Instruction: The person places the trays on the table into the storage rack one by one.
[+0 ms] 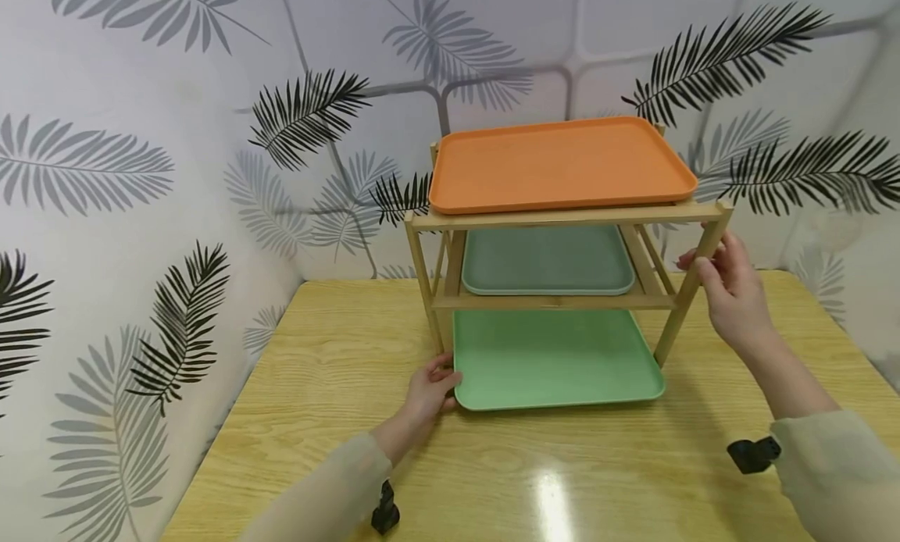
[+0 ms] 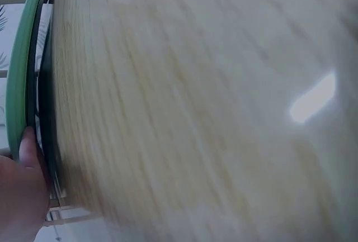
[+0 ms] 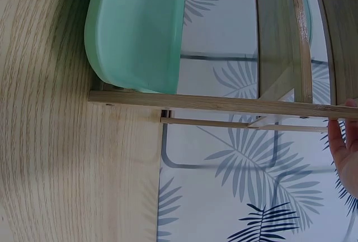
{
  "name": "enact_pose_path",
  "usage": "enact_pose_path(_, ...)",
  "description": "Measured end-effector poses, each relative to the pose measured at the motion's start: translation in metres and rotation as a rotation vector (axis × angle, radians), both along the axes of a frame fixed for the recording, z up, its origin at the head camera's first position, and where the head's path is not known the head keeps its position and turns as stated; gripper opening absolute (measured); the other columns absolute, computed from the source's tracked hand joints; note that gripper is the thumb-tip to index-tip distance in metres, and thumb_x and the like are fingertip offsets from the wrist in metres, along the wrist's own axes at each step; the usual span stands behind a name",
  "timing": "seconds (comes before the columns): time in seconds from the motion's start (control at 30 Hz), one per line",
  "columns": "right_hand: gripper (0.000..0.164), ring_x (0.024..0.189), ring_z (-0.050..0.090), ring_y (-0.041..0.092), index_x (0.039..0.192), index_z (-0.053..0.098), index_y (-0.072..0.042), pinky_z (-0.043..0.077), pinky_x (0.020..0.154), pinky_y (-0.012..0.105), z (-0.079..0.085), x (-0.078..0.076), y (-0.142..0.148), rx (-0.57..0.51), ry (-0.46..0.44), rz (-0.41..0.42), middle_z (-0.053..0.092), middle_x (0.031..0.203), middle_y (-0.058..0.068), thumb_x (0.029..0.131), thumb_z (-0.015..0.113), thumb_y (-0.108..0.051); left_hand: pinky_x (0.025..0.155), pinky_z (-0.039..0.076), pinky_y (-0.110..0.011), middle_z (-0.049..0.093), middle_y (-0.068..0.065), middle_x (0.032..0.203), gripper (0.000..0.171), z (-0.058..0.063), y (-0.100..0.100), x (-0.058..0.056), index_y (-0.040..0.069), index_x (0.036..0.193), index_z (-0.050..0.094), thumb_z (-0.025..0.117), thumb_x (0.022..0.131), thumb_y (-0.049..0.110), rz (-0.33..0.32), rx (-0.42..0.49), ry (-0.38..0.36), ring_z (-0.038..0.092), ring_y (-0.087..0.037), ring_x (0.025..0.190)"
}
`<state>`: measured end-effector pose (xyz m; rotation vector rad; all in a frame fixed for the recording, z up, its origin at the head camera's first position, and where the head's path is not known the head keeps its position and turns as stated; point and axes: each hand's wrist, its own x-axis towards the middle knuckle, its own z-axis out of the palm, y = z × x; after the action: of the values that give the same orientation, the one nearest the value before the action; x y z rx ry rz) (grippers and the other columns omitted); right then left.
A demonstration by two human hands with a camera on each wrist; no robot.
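A wooden rack stands on the table with trays at three heights. My left hand grips the left edge of the light green tray at the bottom, near its front corner. That tray's front juts out past the rack's front posts. In the left wrist view the thumb lies against the rim of the green tray. My right hand holds the rack's front right post below its top end. The right wrist view shows the fingertips on this post, with part of the hand cut off.
An orange tray lies on the rack's top, slightly askew. A grey-green tray sits on the middle level. The wood-grain table meets a leaf-patterned wall at the back and left.
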<state>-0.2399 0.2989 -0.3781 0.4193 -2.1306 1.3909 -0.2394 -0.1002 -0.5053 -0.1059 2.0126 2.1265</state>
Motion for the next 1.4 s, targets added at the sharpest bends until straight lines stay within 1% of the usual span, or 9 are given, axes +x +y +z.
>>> enact_pose_path(0.1, 0.045, 0.096, 0.056, 0.003, 0.149, 0.034, -0.013, 0.043, 0.083, 0.011, 0.0, -0.001, -0.001, -0.004, 0.004, 0.002, 0.058, 0.098, -0.011, 0.105, 0.038, -0.007, 0.061, 0.052, -0.025, 0.057, -0.02, 0.112, 0.047, 0.002, -0.007, 0.002, -0.006, 0.139, 0.043, 0.059, 0.095, 0.001, -0.02, -0.05, 0.04, 0.058, -0.013, 0.084)
enact_pose_path(0.3, 0.046, 0.096, 0.056, 0.003, 0.149, 0.034, -0.014, 0.043, 0.083, 0.011, -0.001, -0.002, -0.002, -0.01, 0.017, -0.004, 0.058, 0.098, -0.01, 0.104, 0.038, -0.005, 0.048, 0.045, -0.024, 0.059, -0.019, 0.108, 0.031, 0.01, -0.026, 0.014, -0.004, 0.121, 0.058, 0.066, 0.091, 0.003, -0.047, -0.293, 0.257, 0.054, -0.015, 0.067)
enact_pose_path(0.4, 0.046, 0.096, 0.057, 0.003, 0.149, 0.034, -0.013, 0.043, 0.083, 0.012, -0.001, -0.002, -0.001, -0.022, 0.015, -0.001, 0.057, 0.098, -0.01, 0.104, 0.038, -0.004, 0.044, 0.04, -0.022, 0.06, -0.015, 0.111, 0.027, 0.013, -0.029, 0.021, 0.0, 0.116, 0.061, 0.068, 0.089, 0.001, -0.142, -0.305, 0.284, 0.053, -0.015, 0.061)
enact_pose_path(0.53, 0.045, 0.096, 0.056, 0.003, 0.148, 0.035, -0.012, 0.043, 0.083, 0.012, -0.001, 0.0, 0.001, -0.023, 0.017, -0.009, 0.057, 0.099, -0.011, 0.104, 0.038, -0.004, 0.046, 0.043, -0.023, 0.063, -0.013, 0.112, 0.025, 0.011, -0.025, 0.025, 0.002, 0.112, 0.062, 0.069, 0.088, 0.001, -0.294, -0.297, 0.298, 0.057, -0.015, 0.062)
enact_pose_path(0.67, 0.045, 0.097, 0.056, 0.002, 0.148, 0.034, -0.011, 0.042, 0.083, 0.012, -0.001, 0.003, 0.001, -0.015, 0.011, -0.01, 0.057, 0.1, -0.012, 0.104, 0.038, -0.005, 0.048, 0.045, -0.025, 0.067, -0.012, 0.099, 0.02, 0.005, -0.017, 0.021, -0.001, 0.104, 0.064, 0.072, 0.085, -0.001, -0.36, -0.31, 0.299, 0.059, -0.014, 0.064)
enact_pose_path(0.83, 0.045, 0.097, 0.056, 0.003, 0.148, 0.034, -0.012, 0.043, 0.083, 0.012, -0.002, 0.002, 0.002, -0.024, 0.006, -0.001, 0.057, 0.099, -0.011, 0.104, 0.038, -0.004, 0.052, 0.05, -0.027, 0.066, -0.004, 0.086, 0.016, 0.003, -0.013, 0.017, -0.003, 0.098, 0.065, 0.071, 0.084, -0.006, -0.362, -0.314, 0.278, 0.059, -0.013, 0.065)
enact_pose_path(1.03, 0.046, 0.097, 0.055, 0.004, 0.149, 0.034, -0.013, 0.042, 0.083, 0.012, -0.004, 0.0, 0.002, -0.026, 0.003, -0.004, 0.057, 0.099, -0.011, 0.104, 0.038, -0.003, 0.059, 0.056, -0.035, 0.065, -0.003, 0.084, 0.012, 0.004, -0.012, 0.016, -0.002, 0.097, 0.068, 0.071, 0.085, -0.004, -0.356, -0.326, 0.266, 0.061, -0.016, 0.068)
enact_pose_path(1.2, 0.045, 0.097, 0.055, 0.004, 0.148, 0.034, -0.01, 0.042, 0.083, 0.012, -0.003, 0.0, 0.001, -0.026, 0.002, -0.006, 0.057, 0.098, -0.01, 0.104, 0.038, -0.003, 0.061, 0.057, -0.036, 0.063, -0.007, 0.088, 0.009, 0.003, -0.012, 0.015, -0.002, 0.093, 0.072, 0.072, 0.085, -0.003, -0.373, -0.393, 0.339, 0.063, -0.021, 0.073)
enact_pose_path(1.4, 0.045, 0.096, 0.056, 0.003, 0.148, 0.034, -0.009, 0.042, 0.082, 0.012, -0.003, -0.001, 0.0, -0.024, 0.004, -0.011, 0.057, 0.098, -0.01, 0.104, 0.039, -0.003, 0.056, 0.052, -0.025, 0.062, 0.0, 0.084, 0.004, 0.001, -0.011, 0.01, 0.002, 0.087, 0.075, 0.075, 0.083, 0.001, -0.355, -0.482, 0.396, 0.06, -0.01, 0.066)
